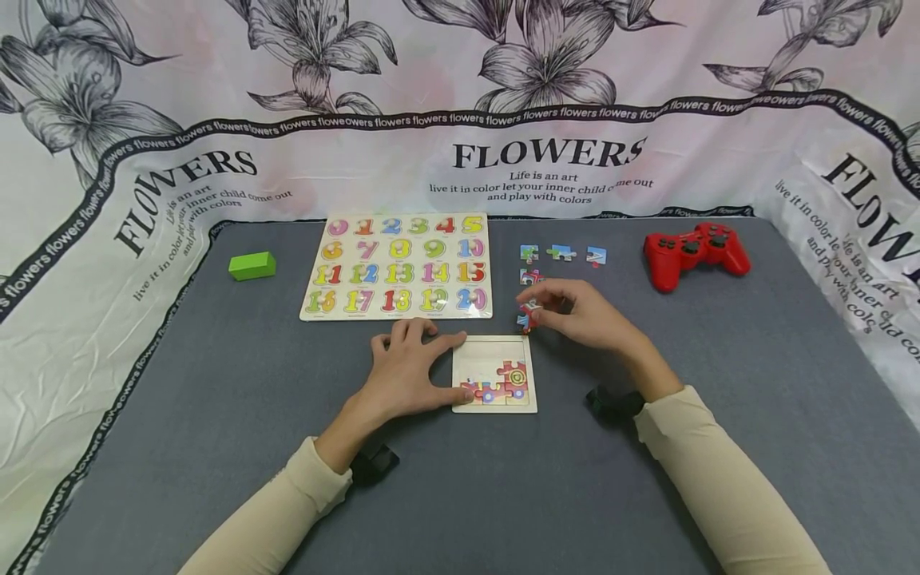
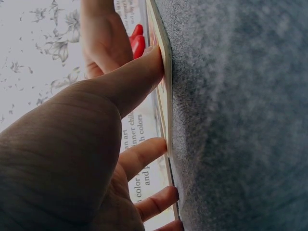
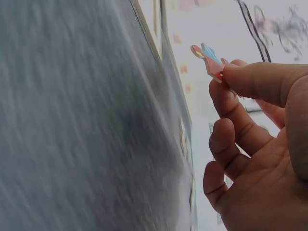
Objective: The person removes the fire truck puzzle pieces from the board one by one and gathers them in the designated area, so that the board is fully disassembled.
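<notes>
A small wooden puzzle tray (image 1: 496,349) lies on the table, with several joined pieces along its bottom and right side. My left hand (image 1: 406,369) spans the tray's left side, thumb on the lower left and index finger touching the upper left corner. In the left wrist view, the thumb (image 2: 139,74) presses on the board and the other fingers are spread at its edge. Just beyond the tray's upper right corner, my right hand (image 1: 585,314) pinches a red and blue jigsaw piece (image 3: 212,62) between thumb and index finger, raised off the table.
Several loose jigsaw pieces (image 1: 561,252) lie beyond the right hand, one (image 1: 530,276) close to its fingers. A number board (image 1: 402,262) lies behind the left hand. A green block (image 1: 252,266) sits far left, a red game controller (image 1: 695,249) at the right back.
</notes>
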The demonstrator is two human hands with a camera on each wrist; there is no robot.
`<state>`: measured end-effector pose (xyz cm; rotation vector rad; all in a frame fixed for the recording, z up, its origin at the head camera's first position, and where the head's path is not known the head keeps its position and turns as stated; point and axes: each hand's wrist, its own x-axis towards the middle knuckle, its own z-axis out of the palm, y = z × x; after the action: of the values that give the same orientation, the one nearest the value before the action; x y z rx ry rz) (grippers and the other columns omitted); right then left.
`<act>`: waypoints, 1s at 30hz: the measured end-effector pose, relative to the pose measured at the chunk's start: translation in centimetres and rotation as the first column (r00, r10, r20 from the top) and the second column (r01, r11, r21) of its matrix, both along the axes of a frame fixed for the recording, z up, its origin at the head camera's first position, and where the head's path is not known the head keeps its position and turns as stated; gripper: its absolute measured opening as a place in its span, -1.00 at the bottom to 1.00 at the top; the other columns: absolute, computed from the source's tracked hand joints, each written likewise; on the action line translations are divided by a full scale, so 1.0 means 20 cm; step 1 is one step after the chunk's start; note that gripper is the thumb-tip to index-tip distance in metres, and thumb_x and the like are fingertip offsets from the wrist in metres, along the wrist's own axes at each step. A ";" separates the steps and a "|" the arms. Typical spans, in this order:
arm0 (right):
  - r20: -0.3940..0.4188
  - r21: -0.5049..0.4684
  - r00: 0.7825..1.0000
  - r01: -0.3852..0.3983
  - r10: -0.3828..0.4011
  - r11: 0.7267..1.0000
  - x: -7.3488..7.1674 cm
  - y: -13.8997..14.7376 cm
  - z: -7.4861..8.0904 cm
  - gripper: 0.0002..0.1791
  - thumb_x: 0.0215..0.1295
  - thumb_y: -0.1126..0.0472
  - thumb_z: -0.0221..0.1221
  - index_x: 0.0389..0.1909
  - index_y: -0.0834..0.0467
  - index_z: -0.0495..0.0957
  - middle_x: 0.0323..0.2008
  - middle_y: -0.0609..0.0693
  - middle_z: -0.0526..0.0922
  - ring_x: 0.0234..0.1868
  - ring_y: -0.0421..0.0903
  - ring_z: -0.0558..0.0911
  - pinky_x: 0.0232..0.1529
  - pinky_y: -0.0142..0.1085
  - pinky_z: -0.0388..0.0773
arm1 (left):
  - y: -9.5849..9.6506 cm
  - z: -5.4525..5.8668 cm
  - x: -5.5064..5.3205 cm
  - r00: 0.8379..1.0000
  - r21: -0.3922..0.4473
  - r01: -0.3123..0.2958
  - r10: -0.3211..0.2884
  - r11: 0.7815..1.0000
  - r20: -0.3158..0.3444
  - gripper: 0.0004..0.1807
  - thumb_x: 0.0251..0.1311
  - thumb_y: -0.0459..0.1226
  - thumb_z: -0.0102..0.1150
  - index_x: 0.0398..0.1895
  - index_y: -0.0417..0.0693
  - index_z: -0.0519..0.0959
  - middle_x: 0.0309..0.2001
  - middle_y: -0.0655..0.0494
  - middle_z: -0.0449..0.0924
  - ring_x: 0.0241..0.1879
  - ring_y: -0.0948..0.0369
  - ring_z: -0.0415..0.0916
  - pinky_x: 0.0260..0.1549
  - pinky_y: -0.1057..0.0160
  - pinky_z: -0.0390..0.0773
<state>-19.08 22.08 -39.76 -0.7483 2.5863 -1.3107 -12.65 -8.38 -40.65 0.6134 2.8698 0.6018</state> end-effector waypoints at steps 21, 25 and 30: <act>0.003 0.062 0.985 0.173 -0.173 0.983 -0.07 0.22 -0.05 -0.64 0.43 0.30 0.20 0.21 0.18 0.60 -0.26 0.12 0.58 -0.34 -0.13 0.45 -0.32 -0.35 0.37 | 0.01 0.02 0.01 1.000 0.011 0.006 -0.005 1.000 -0.012 -0.09 -0.04 0.27 0.46 0.45 0.31 0.44 0.23 -0.05 0.30 0.29 -0.05 0.12 0.14 -0.30 0.06; 0.010 0.097 0.985 0.168 -0.170 0.981 -0.07 0.22 -0.04 -0.53 0.38 0.26 0.27 0.30 0.17 0.54 -0.17 0.15 0.63 -0.32 -0.09 0.45 -0.31 -0.33 0.34 | 0.01 0.01 0.01 1.000 0.008 0.005 -0.005 1.000 -0.008 -0.08 -0.04 0.28 0.45 0.45 0.33 0.43 0.23 -0.04 0.29 0.29 -0.05 0.12 0.15 -0.29 0.05; -0.002 0.134 0.988 0.154 -0.155 0.979 -0.07 0.23 -0.05 -0.37 0.24 0.24 0.41 0.35 0.14 0.49 -0.02 0.20 0.62 -0.19 0.00 0.42 -0.17 -0.25 0.31 | 0.01 0.01 0.01 1.000 0.000 0.002 -0.002 1.000 -0.002 -0.07 -0.05 0.29 0.45 0.46 0.33 0.42 0.23 -0.04 0.28 0.29 -0.04 0.11 0.15 -0.29 0.05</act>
<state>-20.50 26.66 -40.70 -0.5279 2.7404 -1.1605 -12.45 -8.22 -40.46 0.6170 2.8705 0.6009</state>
